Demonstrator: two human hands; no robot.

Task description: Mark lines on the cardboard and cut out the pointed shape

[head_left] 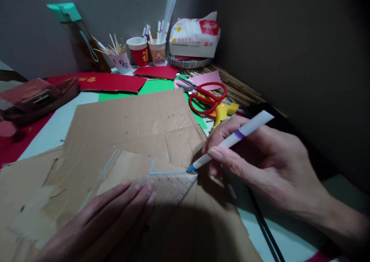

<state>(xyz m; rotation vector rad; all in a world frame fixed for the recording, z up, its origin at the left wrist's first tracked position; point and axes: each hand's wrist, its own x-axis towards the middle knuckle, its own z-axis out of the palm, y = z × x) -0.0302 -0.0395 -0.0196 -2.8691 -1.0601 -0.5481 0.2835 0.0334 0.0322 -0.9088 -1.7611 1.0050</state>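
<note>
My right hand (260, 158) pinches a white marker (231, 140) with a purple band; its blue tip touches a piece of brown cardboard (130, 165) at the end of a blue line. A clear ruler (173, 186) lies along that line. My left hand (112, 219) lies flat, fingers together, pressing down on the ruler and the cardboard. More cardboard sheets (138, 115) lie underneath.
Red-handled scissors (206, 96) and a yellow glue gun (224, 111) lie behind my right hand. Paper cups (140, 51) with sticks and pens, a white bag (195, 34), red and green paper (110, 82) and bamboo skewers (237, 86) stand at the back. A black cable (263, 227) runs along the right side.
</note>
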